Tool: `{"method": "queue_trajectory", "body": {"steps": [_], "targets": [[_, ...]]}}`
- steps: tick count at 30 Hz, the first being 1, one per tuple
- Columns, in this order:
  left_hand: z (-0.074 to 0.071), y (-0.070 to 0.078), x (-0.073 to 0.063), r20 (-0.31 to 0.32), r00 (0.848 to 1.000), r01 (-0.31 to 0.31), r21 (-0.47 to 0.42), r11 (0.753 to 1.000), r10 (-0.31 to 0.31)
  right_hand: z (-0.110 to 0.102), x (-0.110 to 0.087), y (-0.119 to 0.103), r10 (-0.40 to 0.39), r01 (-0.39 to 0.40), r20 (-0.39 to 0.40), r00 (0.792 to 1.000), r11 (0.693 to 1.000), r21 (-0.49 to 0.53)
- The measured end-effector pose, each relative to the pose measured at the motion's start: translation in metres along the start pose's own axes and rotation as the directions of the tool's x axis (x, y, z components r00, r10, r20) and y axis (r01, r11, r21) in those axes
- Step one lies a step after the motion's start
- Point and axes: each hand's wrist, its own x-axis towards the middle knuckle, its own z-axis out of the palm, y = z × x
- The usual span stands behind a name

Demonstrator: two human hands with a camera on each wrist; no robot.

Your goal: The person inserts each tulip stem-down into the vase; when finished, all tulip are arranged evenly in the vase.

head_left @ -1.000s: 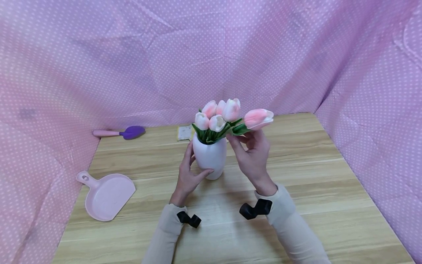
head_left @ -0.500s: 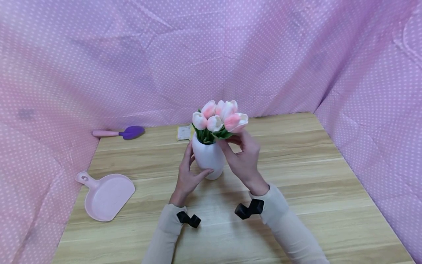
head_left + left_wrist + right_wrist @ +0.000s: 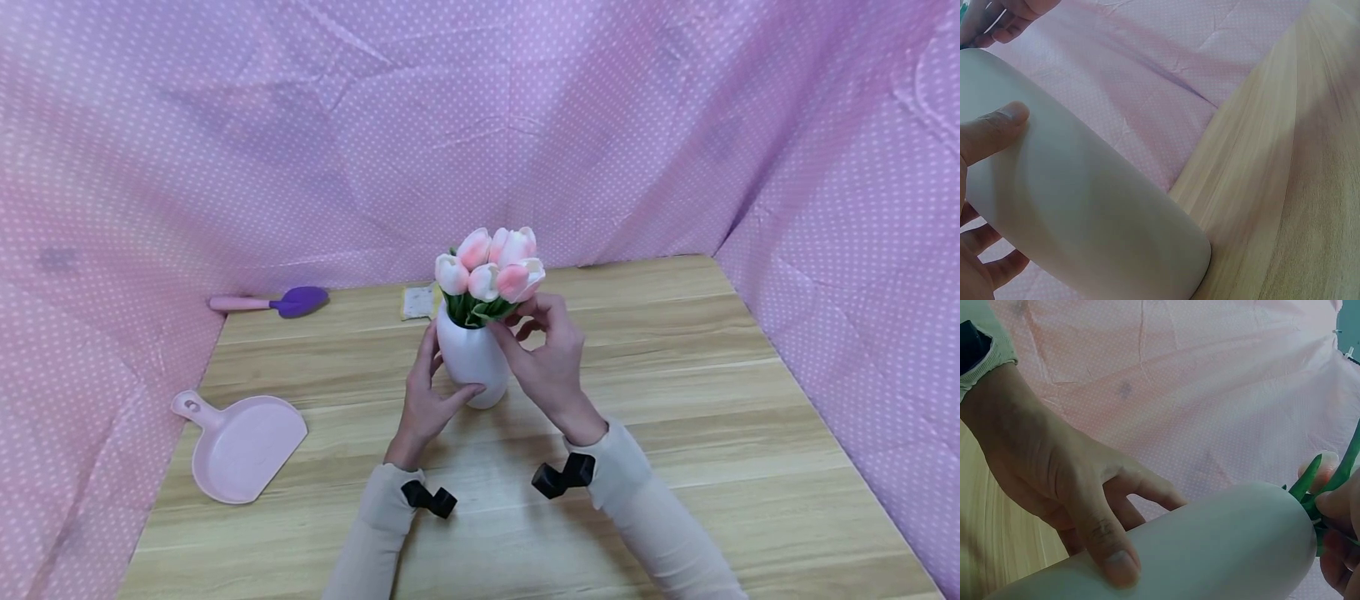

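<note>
A white vase [image 3: 472, 358] stands upright on the wooden table with several pink-and-white tulips in its mouth. My left hand [image 3: 431, 404] grips the vase's left side, thumb across its front, as the left wrist view also shows. At the right of the rim my right hand [image 3: 551, 354] pinches one tulip [image 3: 520, 281] by its green stem and leaves, just below the bloom. In the right wrist view the green leaves [image 3: 1307, 478] rise from the vase mouth between the fingertips. The lower part of the stem is hidden inside the vase.
A pink dustpan [image 3: 247, 448] lies at the table's left. Farther back are a purple trowel [image 3: 302, 302] with a pink handle and a small white-and-yellow packet [image 3: 417, 303] behind the vase. Pink dotted cloth [image 3: 480, 125] hangs around the table's back and sides.
My right hand has moved left and slightly down, bringing its tulip from outside the bunch in against the other blooms at the vase mouth. My left hand stays on the vase.
</note>
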Motion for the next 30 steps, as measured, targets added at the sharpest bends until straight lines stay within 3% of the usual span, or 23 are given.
{"method": "queue_trajectory", "body": {"steps": [13, 19, 30], "targets": [[0.000, 0.000, 0.000, -0.001, 1.000, 0.007, -0.016, 1.000, -0.007, -0.004, -0.006, 0.002, 0.005, -0.006, 0.057, 0.998, 1.000, 0.010], [0.000, 0.002, -0.001, 0.002, 1.000, 0.020, -0.012, 1.000, -0.020, -0.014, -0.013, 0.010, 0.042, -0.043, 0.078, 0.996, 0.999, 0.016], [-0.012, 0.004, -0.002, 0.021, 0.999, 0.025, 0.003, 1.000, -0.025, -0.055, -0.037, 0.051, 0.176, -0.170, 0.111, 0.978, 0.983, -0.067]]}}
